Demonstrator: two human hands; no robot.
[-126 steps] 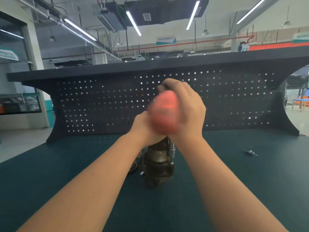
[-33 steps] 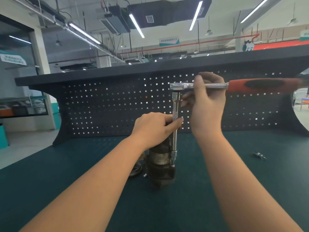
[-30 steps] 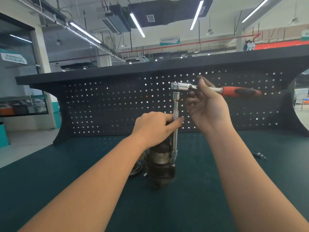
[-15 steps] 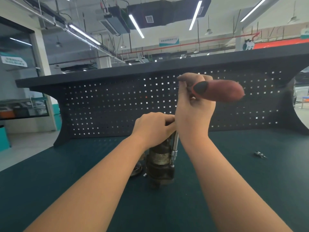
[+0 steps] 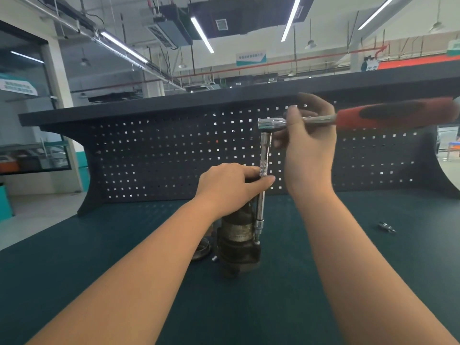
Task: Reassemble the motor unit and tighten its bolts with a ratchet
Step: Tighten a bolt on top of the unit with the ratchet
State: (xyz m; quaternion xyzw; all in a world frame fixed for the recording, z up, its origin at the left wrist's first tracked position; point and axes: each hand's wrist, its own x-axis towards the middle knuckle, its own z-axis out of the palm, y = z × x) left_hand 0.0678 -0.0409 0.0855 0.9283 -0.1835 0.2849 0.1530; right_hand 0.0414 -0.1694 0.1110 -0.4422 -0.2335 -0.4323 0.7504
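The right hand [image 5: 307, 145], gripping the ratchet [image 5: 348, 119] by its shank, has swung the red handle back out rightward, another tightening stroke done, while the left hand [image 5: 229, 185] clasps the upright motor unit [image 5: 237, 242] mid-bench, steadying the extension bar [image 5: 262, 185].

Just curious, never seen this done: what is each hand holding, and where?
Right hand pinches the red-handled ratchet on its bare metal shank near the head. Left hand grips the top of the upright dark motor unit.

Green bench mat [image 5: 74, 265]; dark pegboard [image 5: 159, 155] behind; ceiling strip lights [image 5: 201, 33].
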